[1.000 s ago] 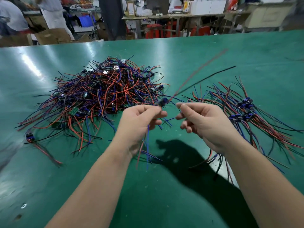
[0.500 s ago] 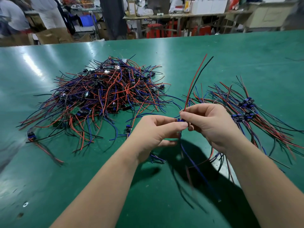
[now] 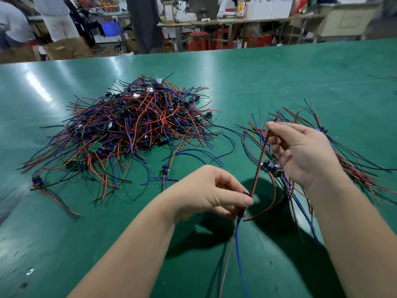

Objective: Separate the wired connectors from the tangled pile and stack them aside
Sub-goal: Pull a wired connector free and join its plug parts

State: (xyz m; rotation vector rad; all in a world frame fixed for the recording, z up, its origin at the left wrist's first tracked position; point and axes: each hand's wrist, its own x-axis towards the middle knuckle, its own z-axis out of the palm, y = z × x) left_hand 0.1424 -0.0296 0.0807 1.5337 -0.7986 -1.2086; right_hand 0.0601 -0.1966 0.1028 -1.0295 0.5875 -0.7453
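I am pinching the wired connector point(image 3: 247, 193) between the thumb and fingertips of my left hand point(image 3: 210, 190), held just left of the sorted stack point(image 3: 271, 167) on its near side. My right hand point(image 3: 300, 151), over the stack, is pinching the upper end of the connector's red wire point(image 3: 258, 166). The wire's long axis is running steeply from the right hand down to the left hand. Other leads are hanging below the left hand. The stack is lying to the connector's right, so the right hand is judged nearer for placing. The tangled pile point(image 3: 137, 125) is lying well left of the stack on the green surface point(image 3: 279, 82).
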